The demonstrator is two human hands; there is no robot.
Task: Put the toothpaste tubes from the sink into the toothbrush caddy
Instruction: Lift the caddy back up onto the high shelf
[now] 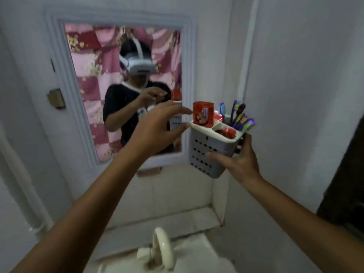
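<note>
- Toothbrush caddy [208, 154] is held up off the wall by the right hand [238, 160], fingers wrapped round its lower side.
- Red toothpaste tube [202, 116] stands upright in the caddy's left compartment, long axis vertical; another red tube [229, 133] lies low in the front compartment.
- Left hand [157, 133] is nearer the tall tube, just left of it, fingers spread, holding nothing.
- Label print is blurred, unreadable.
- Sink [189, 257] is below; no tubes visible there.
</note>
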